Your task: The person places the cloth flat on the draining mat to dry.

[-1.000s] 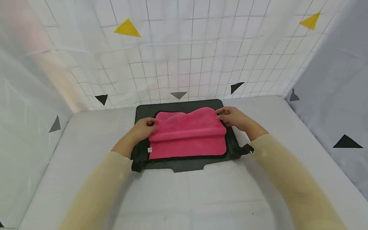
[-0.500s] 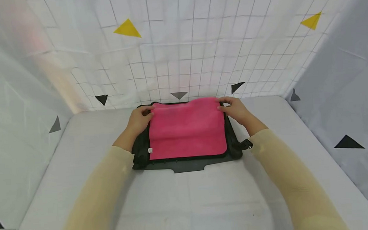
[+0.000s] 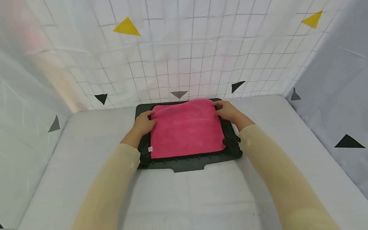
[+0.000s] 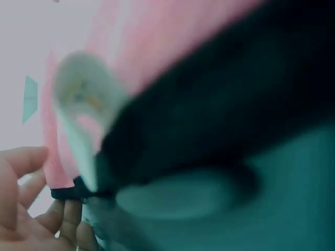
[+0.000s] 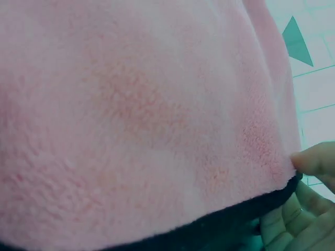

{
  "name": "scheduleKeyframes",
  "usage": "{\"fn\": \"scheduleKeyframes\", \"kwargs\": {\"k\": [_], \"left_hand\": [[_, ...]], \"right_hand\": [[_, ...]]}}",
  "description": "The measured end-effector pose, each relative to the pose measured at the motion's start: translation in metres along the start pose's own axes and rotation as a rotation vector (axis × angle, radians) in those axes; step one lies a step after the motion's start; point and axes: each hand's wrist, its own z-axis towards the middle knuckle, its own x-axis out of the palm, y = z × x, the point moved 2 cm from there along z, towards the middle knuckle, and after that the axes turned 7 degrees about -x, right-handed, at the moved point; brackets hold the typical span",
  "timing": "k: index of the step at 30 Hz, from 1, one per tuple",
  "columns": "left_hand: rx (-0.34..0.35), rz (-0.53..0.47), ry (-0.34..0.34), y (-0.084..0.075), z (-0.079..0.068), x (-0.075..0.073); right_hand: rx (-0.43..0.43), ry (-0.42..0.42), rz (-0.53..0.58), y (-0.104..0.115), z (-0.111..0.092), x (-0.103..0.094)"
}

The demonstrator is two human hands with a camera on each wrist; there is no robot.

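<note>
A pink, fluffy towel (image 3: pixel 186 136) with a black border lies spread over a dark grey board (image 3: pixel 188 165), its far edge slightly wavy. My left hand (image 3: pixel 144 124) pinches the towel's far left corner; in the left wrist view, thumb and fingers meet that edge, and a white tag (image 4: pixel 86 94) stands up from the black border. At the far right corner my right hand (image 3: pixel 229 112) pinches the towel, thumb above and fingers below, as the right wrist view shows. The towel hides most of the board's middle.
The board lies on a white-covered table (image 3: pixel 189 202), close to the white back sheet (image 3: pixel 167 52) with its grid lines. Grey-white side sheets stand left and right. The board's near strip has small studs and a tab toward me.
Both hands carried the towel's folded far edge away from me and flattened its crosswise fold. Since half a second ago they have come slightly closer together, and the near edge has shifted slightly away.
</note>
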Motion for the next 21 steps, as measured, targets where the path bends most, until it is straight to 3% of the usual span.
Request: {"fn": "scheduleKeyframes", "kwargs": {"k": [7,12,15,19,21], "left_hand": [[0.009,-0.23,-0.03,-0.009,0.006,-0.005],[0.064,-0.278,-0.189,-0.011,0.011,-0.007],[0.049,-0.18,-0.241,-0.011,0.012,-0.008],[-0.037,0.058,-0.117,-0.01,0.01,-0.002],[-0.055,0.128,-0.048,-0.01,0.008,0.001]], "right_hand": [[-0.062,-0.091,0.061,0.003,0.01,-0.001],[-0.127,-0.196,0.06,0.002,0.009,-0.007],[-0.101,-0.179,0.037,-0.001,0.009,-0.01],[-0.058,-0.059,-0.054,-0.006,0.009,-0.006],[-0.041,-0.013,-0.053,-0.007,0.008,-0.005]]}}
